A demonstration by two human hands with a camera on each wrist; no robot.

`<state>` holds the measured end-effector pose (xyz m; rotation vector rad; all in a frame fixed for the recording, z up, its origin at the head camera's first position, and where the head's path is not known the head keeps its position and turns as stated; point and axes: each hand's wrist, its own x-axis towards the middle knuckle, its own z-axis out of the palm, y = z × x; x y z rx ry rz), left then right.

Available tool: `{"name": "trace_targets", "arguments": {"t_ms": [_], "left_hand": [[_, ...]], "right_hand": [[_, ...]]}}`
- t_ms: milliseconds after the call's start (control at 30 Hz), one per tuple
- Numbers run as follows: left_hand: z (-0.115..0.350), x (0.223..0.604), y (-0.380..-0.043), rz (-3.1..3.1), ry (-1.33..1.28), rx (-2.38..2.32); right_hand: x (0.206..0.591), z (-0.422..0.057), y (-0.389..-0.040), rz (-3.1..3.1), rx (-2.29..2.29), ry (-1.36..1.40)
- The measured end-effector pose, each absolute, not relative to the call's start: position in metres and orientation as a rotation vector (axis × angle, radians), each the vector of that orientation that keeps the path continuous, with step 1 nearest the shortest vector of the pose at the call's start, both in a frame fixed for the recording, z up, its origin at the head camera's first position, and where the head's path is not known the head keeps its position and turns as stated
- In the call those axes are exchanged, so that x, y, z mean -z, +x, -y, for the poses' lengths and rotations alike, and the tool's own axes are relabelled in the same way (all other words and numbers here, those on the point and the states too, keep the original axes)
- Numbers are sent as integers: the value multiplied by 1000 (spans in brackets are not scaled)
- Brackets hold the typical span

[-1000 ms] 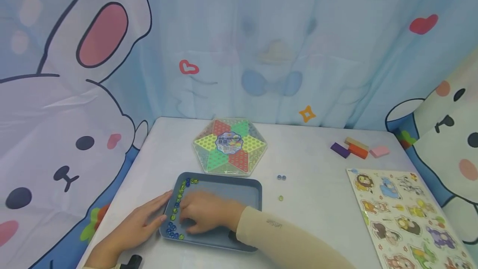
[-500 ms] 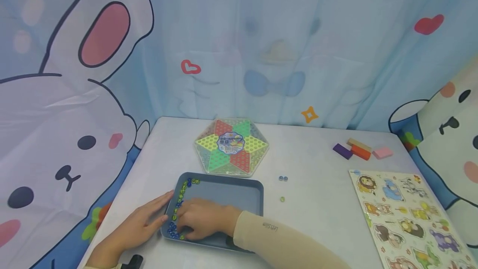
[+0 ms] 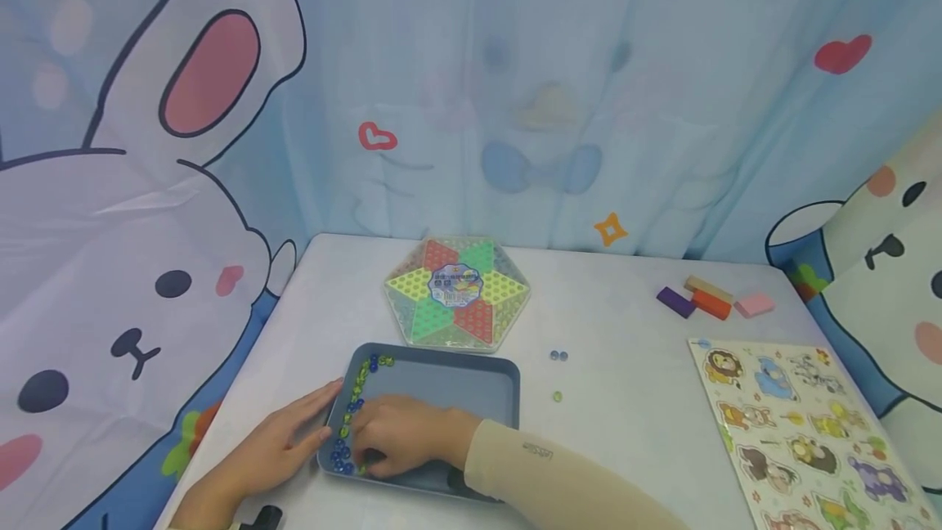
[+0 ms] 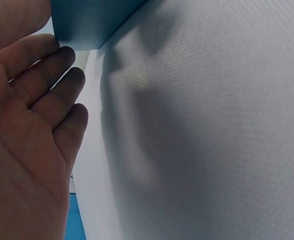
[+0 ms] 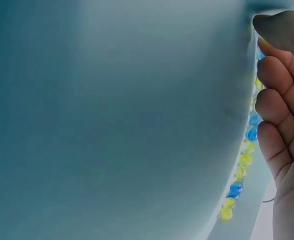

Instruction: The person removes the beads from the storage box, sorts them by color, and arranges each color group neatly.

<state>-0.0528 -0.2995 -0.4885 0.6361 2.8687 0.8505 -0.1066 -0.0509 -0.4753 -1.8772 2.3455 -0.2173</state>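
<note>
A blue-grey tray holds blue and yellow-green glass marbles in a line along its left side, with a blue cluster in the near-left corner. My left hand, fingers extended, touches the tray's left rim from outside; its palm shows in the left wrist view. My right hand reaches into the tray beside the near-left cluster, fingers bent down. Thumb and forefinger appear to pinch a yellow-green marble, mostly covered by them. In the right wrist view the marble row passes beside the fingertips.
Behind the tray lies a hexagonal Chinese checkers board. Two pale blue marbles and one yellow-green marble sit on the table to its right. Coloured blocks and an animal puzzle board are further right.
My right hand, blurred in motion a second ago, has come down and left to the marbles, then shifted slightly right. My left hand stays at the tray rim.
</note>
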Motion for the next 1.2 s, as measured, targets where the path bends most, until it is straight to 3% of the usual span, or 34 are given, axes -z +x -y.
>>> {"name": "trace_targets", "arguments": {"t_ms": [300, 800, 1000, 1200], "left_hand": [[300, 489, -52, -2854, 619, -875], [301, 491, -53, -2831, 578, -849], [301, 491, -53, -2851, 595, -839], [298, 488, -53, -2822, 565, -840]], "right_hand": [[468, 28, -117, -2411, 453, -1746], [429, -58, -147, -2735, 997, -1439], [430, -84, -154, -2861, 1061, -1472], [425, -115, -149, -2941, 1090, -1259]]}}
